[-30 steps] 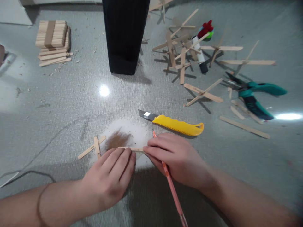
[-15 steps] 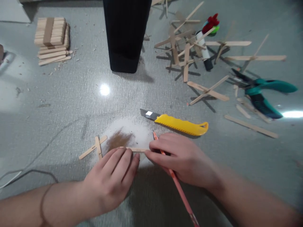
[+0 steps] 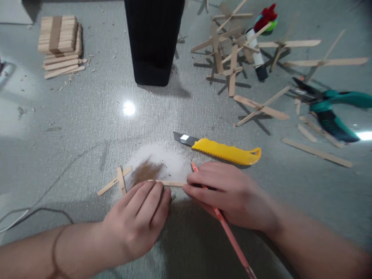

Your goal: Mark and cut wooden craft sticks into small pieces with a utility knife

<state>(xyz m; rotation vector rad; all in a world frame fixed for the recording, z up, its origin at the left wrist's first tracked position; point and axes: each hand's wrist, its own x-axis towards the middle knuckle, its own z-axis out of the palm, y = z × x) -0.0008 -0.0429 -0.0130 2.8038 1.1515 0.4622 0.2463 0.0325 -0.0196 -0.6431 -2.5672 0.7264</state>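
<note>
A thin wooden stick (image 3: pixel 174 183) lies level between my two hands, with small marks on its middle. My left hand (image 3: pixel 142 217) is closed on its left end. My right hand (image 3: pixel 226 192) pinches the stick's right end and also has a pink pencil (image 3: pixel 232 236) between its fingers, the tip pointing up and left. Beyond the right hand lies a yellow utility knife (image 3: pixel 226 151) with its blade out. Two short crossed sticks (image 3: pixel 120 180) rest left of a brown smudge on a white patch (image 3: pixel 174 155).
A black container (image 3: pixel 154 42) stands at the back centre. Bundled sticks (image 3: pixel 65 35) are at the back left. Several crossed-stick pieces (image 3: pixel 261 108), a white marker (image 3: pixel 255 54) and green pliers (image 3: pixel 328 104) lie at the right. A cable (image 3: pixel 17 221) runs along the left.
My right hand has moved slightly right with the pencil, and more of the stick shows between the hands. The view has shifted a little; my left hand has barely moved.
</note>
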